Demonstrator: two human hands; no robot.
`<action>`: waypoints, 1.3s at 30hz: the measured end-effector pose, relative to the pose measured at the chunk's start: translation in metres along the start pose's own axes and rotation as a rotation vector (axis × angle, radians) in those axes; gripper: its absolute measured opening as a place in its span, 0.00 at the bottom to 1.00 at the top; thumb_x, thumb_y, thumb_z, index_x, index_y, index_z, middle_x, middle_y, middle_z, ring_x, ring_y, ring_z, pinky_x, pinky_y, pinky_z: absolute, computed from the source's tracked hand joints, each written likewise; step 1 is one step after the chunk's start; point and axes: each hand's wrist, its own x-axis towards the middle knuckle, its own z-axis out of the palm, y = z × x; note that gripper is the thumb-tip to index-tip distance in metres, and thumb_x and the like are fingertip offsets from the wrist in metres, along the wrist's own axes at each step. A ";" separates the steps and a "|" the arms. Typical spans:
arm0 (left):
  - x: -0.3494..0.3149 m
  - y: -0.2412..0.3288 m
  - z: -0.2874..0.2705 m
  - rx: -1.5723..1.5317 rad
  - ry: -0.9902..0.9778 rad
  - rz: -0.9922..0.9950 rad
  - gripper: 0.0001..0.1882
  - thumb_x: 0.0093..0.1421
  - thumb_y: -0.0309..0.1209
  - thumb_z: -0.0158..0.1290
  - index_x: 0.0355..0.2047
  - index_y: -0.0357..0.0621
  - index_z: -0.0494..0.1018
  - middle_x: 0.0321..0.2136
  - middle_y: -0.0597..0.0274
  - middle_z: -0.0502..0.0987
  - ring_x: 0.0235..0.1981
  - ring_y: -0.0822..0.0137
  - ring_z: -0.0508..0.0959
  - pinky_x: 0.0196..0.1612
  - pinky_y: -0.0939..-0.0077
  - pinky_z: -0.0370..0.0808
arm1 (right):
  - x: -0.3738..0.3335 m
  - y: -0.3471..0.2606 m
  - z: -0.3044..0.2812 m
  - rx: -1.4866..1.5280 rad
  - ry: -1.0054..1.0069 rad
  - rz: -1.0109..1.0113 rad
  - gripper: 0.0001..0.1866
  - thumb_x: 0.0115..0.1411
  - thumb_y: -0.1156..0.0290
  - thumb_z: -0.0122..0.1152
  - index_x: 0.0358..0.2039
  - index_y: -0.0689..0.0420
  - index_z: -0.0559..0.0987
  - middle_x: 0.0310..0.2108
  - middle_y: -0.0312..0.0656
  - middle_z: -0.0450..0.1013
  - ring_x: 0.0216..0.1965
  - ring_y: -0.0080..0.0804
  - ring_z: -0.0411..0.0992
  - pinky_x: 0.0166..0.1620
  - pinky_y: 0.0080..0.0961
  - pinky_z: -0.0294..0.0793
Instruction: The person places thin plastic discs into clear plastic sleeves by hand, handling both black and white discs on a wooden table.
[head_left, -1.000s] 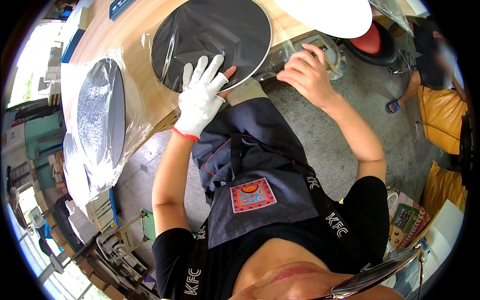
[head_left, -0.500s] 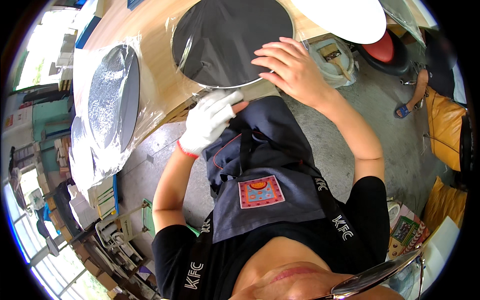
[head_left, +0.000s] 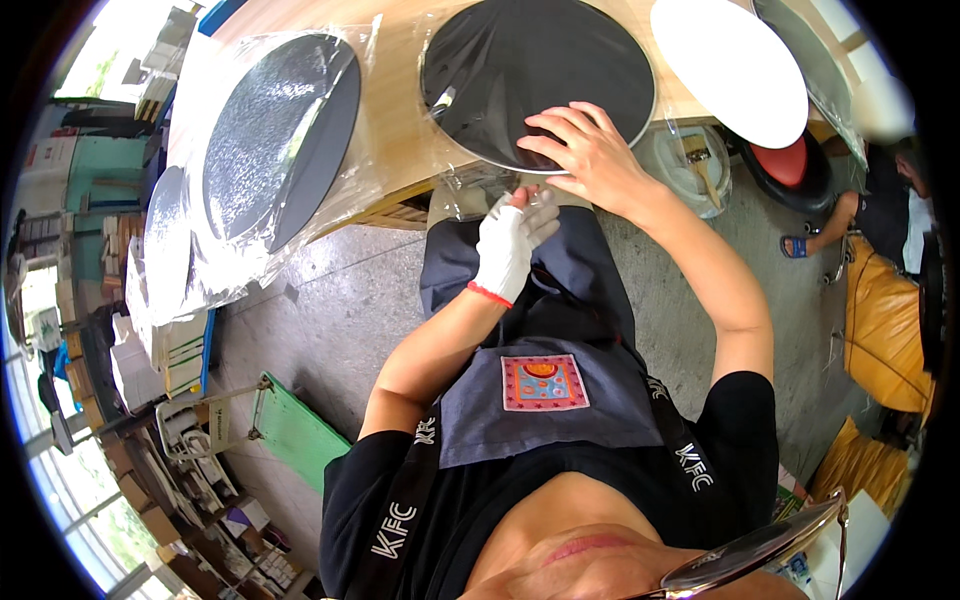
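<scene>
A large black disc point(head_left: 545, 65) with a thin pale rim lies on the wooden table, its near edge overhanging the front. Clear plastic film point(head_left: 465, 192) covers part of it and hangs below that edge. My right hand point(head_left: 590, 160), bare, rests on the disc's near right part with its fingers spread. Just below the near edge, my left hand point(head_left: 510, 245) wears a white glove with a red cuff and a bare thumb tip. Its fingers are curled beside the hanging film, which seems pinched at the thumb; the exact grip is partly hidden.
To the left, a dark oval disc point(head_left: 325, 150) lies in crinkled clear film. A white disc point(head_left: 735, 70) overhangs the table's right side. Below it stand a clear tub point(head_left: 665, 165) holding a brush and a red-and-black stool point(head_left: 785, 165). Another person point(head_left: 885, 205) is at far right; a green trolley point(head_left: 300, 425) stands lower left.
My left hand has moved right and slightly down along the disc's near edge, its fingers now curled. My right hand stays on the disc. The whole view has shifted, placing the table items farther right.
</scene>
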 end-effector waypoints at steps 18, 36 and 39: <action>-0.046 0.080 -0.036 0.614 0.111 0.410 0.13 0.67 0.36 0.53 0.33 0.38 0.67 0.24 0.63 0.73 0.25 0.75 0.75 0.32 0.79 0.74 | 0.062 -0.011 -0.005 0.290 0.063 -0.007 0.25 0.64 0.48 0.55 0.56 0.51 0.75 0.61 0.45 0.67 0.63 0.45 0.63 0.65 0.42 0.59; -0.019 0.124 -0.043 1.719 -0.097 1.484 0.38 0.37 0.23 0.66 0.54 0.49 0.72 0.55 0.54 0.71 0.52 0.48 0.73 0.52 0.56 0.72 | -0.006 0.031 -0.081 -0.012 -0.407 0.028 0.51 0.46 0.43 0.72 0.67 0.52 0.63 0.68 0.45 0.58 0.70 0.44 0.52 0.71 0.49 0.48; -0.003 0.130 -0.035 1.730 -0.416 1.595 0.30 0.37 0.24 0.65 0.45 0.48 0.76 0.48 0.58 0.76 0.49 0.54 0.76 0.53 0.54 0.73 | -0.049 0.030 -0.058 -0.183 -0.288 0.021 0.40 0.49 0.59 0.72 0.63 0.51 0.68 0.64 0.41 0.64 0.66 0.40 0.60 0.67 0.43 0.58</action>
